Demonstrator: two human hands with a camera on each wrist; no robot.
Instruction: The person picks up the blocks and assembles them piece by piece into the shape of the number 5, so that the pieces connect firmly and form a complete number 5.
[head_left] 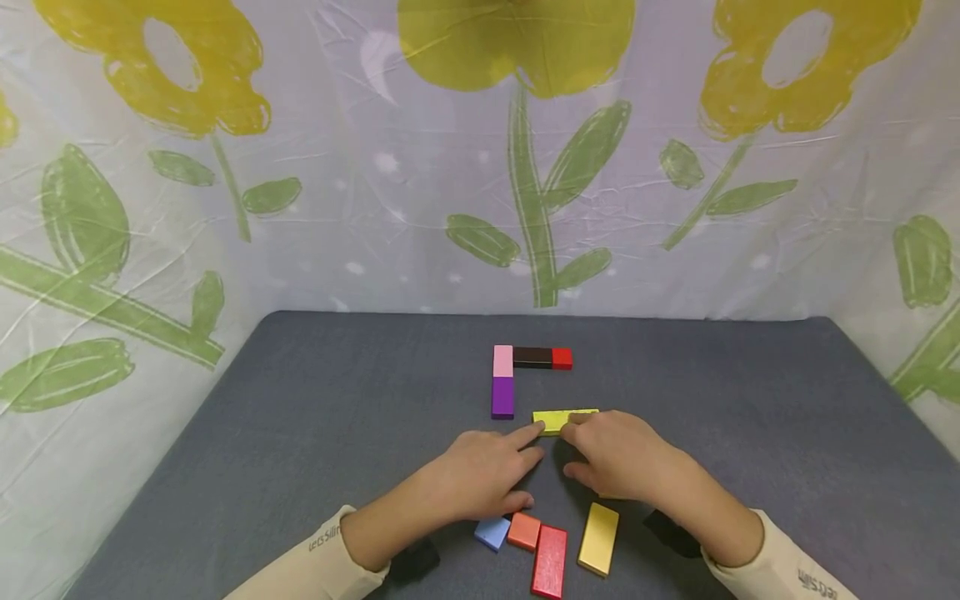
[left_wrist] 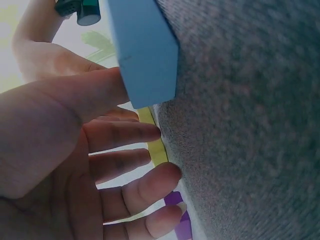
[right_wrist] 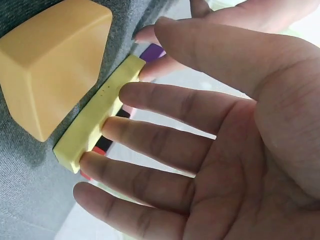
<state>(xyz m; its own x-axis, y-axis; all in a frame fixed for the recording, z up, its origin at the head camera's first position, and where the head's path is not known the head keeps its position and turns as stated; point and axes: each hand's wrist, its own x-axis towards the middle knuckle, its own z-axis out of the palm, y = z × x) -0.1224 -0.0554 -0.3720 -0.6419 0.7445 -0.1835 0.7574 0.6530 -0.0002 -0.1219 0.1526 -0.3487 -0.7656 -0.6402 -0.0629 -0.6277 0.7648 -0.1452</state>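
A long yellow block (head_left: 551, 422) lies on the dark grey tabletop, between my two hands. With its index fingertip my left hand (head_left: 480, 475) touches the block's left end; its other fingers are loosely spread. Fingertips of my right hand (head_left: 626, 457) rest along the near side and right part of the same block, fingers nearly straight in the right wrist view. Beyond it, a purple block (head_left: 503, 398) and a pink block (head_left: 503, 361) stand end to end, and a black block (head_left: 532, 357) with a small red block (head_left: 562, 358) runs rightward from the pink one.
Nearer me lie a blue block (head_left: 492, 533), an orange block (head_left: 523, 531), a red block (head_left: 550, 562) and a golden-yellow block (head_left: 598, 539). A sliver of something tan shows under my right hand. Behind the table hangs a flower-printed curtain (head_left: 337, 208).
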